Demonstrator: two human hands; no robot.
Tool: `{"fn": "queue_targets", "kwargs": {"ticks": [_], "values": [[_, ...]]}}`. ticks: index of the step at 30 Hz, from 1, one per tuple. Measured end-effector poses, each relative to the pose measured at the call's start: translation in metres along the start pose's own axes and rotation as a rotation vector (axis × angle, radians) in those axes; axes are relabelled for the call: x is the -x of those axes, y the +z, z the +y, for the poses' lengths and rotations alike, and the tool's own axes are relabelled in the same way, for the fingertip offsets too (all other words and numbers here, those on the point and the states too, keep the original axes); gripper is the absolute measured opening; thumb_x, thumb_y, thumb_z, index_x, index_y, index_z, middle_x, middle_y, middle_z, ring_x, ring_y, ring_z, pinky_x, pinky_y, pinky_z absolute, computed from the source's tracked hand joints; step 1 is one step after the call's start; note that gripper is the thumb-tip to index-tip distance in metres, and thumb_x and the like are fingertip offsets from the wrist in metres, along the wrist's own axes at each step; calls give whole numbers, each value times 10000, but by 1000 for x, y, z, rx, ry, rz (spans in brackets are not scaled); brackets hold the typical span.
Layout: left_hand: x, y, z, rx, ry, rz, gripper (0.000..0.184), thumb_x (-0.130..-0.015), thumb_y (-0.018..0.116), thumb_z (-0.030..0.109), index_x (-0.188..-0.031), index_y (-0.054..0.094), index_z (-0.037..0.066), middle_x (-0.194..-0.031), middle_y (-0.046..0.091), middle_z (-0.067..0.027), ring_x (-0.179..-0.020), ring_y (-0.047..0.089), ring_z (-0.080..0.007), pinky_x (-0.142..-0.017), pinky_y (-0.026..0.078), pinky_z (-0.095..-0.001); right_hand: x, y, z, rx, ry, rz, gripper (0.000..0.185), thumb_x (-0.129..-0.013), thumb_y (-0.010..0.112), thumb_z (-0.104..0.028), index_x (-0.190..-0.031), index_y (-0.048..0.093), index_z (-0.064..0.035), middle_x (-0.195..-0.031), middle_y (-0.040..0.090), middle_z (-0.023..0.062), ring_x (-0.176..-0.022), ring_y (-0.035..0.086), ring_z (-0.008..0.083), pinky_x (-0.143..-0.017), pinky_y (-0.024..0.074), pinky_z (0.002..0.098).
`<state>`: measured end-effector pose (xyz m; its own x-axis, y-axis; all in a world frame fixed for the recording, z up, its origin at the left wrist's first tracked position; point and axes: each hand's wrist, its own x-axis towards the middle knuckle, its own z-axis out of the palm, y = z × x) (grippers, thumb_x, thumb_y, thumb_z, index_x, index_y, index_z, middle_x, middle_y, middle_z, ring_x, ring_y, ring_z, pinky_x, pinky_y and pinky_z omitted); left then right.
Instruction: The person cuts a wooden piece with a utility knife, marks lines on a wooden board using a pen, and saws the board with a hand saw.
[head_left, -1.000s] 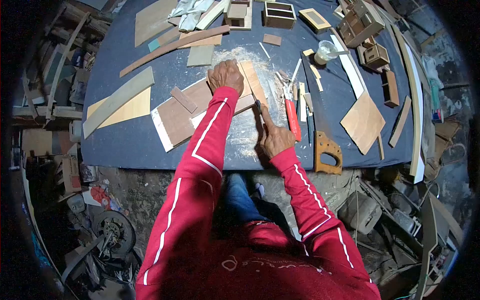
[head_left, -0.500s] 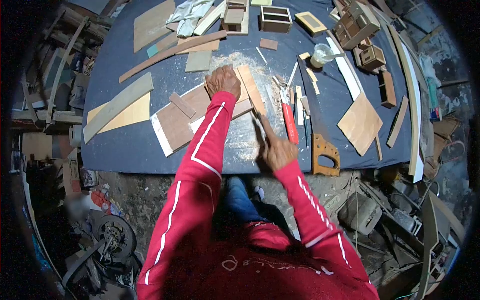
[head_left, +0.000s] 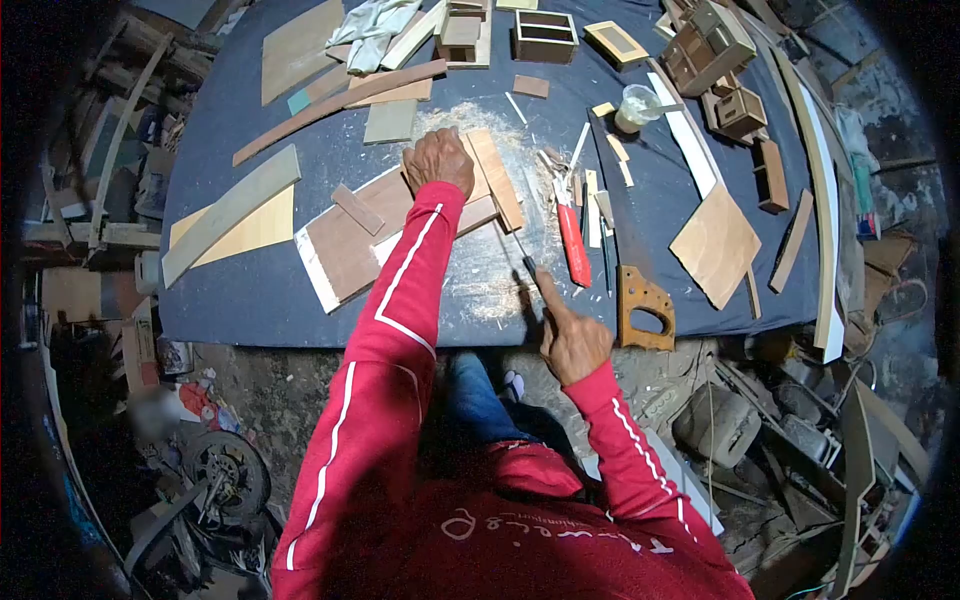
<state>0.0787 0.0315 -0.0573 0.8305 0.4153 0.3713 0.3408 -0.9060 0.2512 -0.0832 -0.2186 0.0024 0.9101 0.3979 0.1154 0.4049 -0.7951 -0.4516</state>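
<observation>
My left hand (head_left: 438, 162) is closed, with its fingers curled over a small piece of wood and pressing it down on the table. Close to its right side lies a light wooden strip (head_left: 495, 180), slanting toward me. My right hand (head_left: 577, 342) grips a thin tool with a dark handle (head_left: 529, 265), index finger stretched along it. The tool's narrow tip points at the near end of the strip; its exact kind is hard to make out. Beneath the left hand, a brown board (head_left: 345, 245) with a white edge lies flat, a small brown block (head_left: 358, 209) on top.
Sawdust (head_left: 490, 290) is scattered around the work. To the right lie red-handled pliers (head_left: 573, 245), a handsaw (head_left: 645, 308), a square plywood piece (head_left: 716, 245) and a cup (head_left: 637, 108). Small wooden boxes (head_left: 545, 38) and boards stand at the back.
My right hand has drawn back toward me and slightly right, pulling the thin tool down along the strip to its near end. The left hand stays in place.
</observation>
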Motion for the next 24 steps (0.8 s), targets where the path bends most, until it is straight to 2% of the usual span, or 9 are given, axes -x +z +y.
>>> {"fn": "queue_targets", "kwargs": {"ticks": [3,5,9,11,14,19,21,24], "values": [[-1,-3,3,-7,0,-7,298,-1004,456,245,-896,662,59,-922,676,-145,-918,638,-301,-848,413,-458,-27,15,-3,24,51,-58,682,-822,640,-99,-1466,467,-241,-546,571,193,-444,578,334,-458,429,458],[-1,-6,2,1,-22,-6,346,-1007,405,255,-915,667,48,-973,682,-176,-945,638,-344,-902,423,-486,-64,52,-4,18,-28,64,731,-792,628,-89,-1482,442,-242,-563,602,166,-423,584,293,-430,428,433],[-6,1,0,-13,-23,-9,363,-1018,407,276,-914,674,53,-945,684,-168,-941,639,-316,-876,423,-466,-48,30,3,5,-44,76,731,-797,613,-88,-1486,431,-251,-571,609,156,-447,600,284,-441,437,432],[-2,3,-2,45,-43,-33,369,-1018,394,269,-932,678,49,-956,683,-176,-949,637,-330,-882,427,-471,-9,4,3,-11,60,-104,646,-845,615,-104,-1459,464,-236,-586,610,167,-483,603,328,-474,449,456],[-5,0,-1,33,-41,-36,360,-1011,397,255,-928,679,48,-958,686,-179,-942,639,-337,-869,432,-472,8,11,10,-41,37,-64,635,-853,607,-104,-1456,458,-236,-604,620,160,-495,610,325,-471,446,465],[-2,7,-4,7,-24,-5,346,-1002,408,237,-907,679,44,-955,693,-178,-926,651,-347,-842,447,-480,-52,52,2,-37,33,10,640,-860,584,-85,-1465,443,-237,-615,630,140,-511,622,305,-478,455,446],[-7,9,-5,34,-30,-71,350,-1002,412,233,-891,678,35,-942,695,-182,-918,657,-349,-832,456,-476,-31,43,7,-6,-3,-12,783,-778,558,-45,-1516,365,-220,-589,628,129,-475,619,277,-444,468,435],[-4,2,0,-19,-7,-27,347,-998,430,223,-862,684,29,-890,690,-202,-864,665,-353,-785,474,-466,14,24,17,-65,2,-8,780,-784,539,-34,-1521,363,-224,-578,626,138,-467,615,280,-443,466,441]]}}
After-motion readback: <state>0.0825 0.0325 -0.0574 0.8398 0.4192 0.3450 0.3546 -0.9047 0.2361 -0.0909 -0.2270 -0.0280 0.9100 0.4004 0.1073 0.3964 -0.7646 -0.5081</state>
